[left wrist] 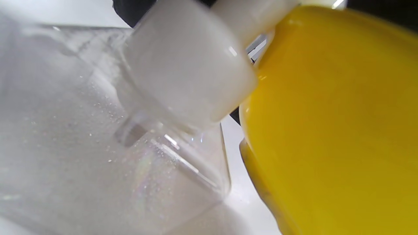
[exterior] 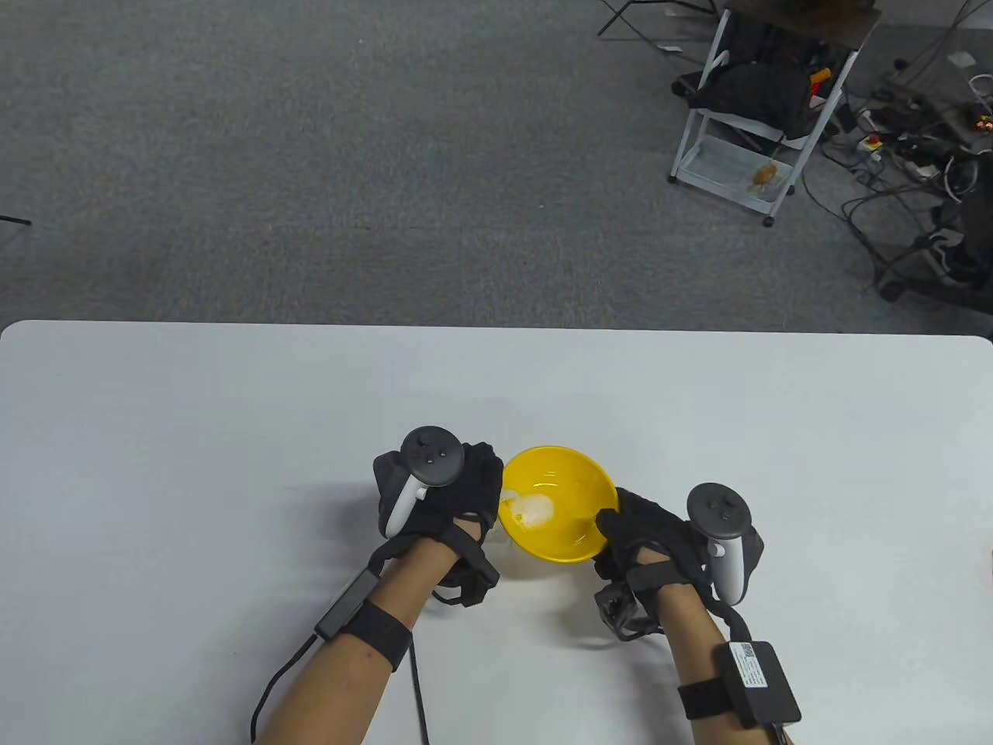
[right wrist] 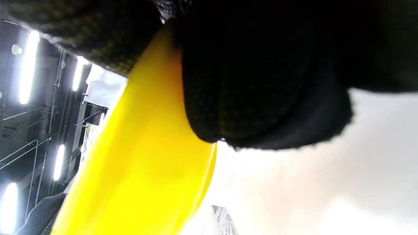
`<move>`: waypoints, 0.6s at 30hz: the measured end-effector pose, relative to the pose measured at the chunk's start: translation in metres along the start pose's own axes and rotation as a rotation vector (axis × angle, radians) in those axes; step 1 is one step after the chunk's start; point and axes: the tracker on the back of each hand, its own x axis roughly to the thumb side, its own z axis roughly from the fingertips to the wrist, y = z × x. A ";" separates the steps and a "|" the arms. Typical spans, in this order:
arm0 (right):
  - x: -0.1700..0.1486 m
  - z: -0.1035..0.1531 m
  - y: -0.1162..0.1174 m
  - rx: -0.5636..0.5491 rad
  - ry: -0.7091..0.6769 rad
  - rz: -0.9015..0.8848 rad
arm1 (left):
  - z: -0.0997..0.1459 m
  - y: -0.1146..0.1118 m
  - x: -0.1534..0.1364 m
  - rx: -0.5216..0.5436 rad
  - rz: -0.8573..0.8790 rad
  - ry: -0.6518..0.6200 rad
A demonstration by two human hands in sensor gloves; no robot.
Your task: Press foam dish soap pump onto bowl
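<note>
A yellow bowl is held tilted just above the white table, and white foam lies inside it. My right hand grips the bowl's right rim; in the right wrist view its gloved fingers wrap over the bowl's edge. My left hand rests on top of the foam soap pump and hides most of the bottle. The white nozzle reaches over the bowl's left rim. The left wrist view shows the clear bottle, its white pump collar and the bowl's outer wall right beside it.
The white table stretches wide to the left, right and far side of the hands. Beyond its far edge is grey carpet, with a white cart and tangled cables at the back right.
</note>
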 end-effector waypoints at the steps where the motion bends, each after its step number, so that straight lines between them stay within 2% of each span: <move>1: 0.000 0.000 0.000 0.000 0.002 -0.001 | 0.000 0.000 0.000 0.009 -0.016 -0.001; 6: -0.001 0.000 0.000 0.001 0.002 -0.012 | -0.002 0.000 0.000 0.002 -0.014 0.009; 8: -0.001 0.000 0.001 0.000 0.003 -0.013 | -0.003 0.000 0.000 -0.034 -0.006 0.021; 11: -0.002 0.000 0.001 0.006 0.003 -0.021 | -0.002 0.001 -0.003 -0.007 0.015 0.003; 12: -0.002 0.000 0.000 0.010 0.004 -0.022 | -0.003 0.001 -0.005 -0.026 0.039 0.001; 15: -0.001 0.000 0.000 0.014 0.003 -0.027 | -0.006 0.008 -0.005 -0.194 0.080 0.051; 18: 0.001 0.001 -0.001 0.000 0.002 -0.024 | -0.006 0.013 0.001 -0.160 0.029 0.054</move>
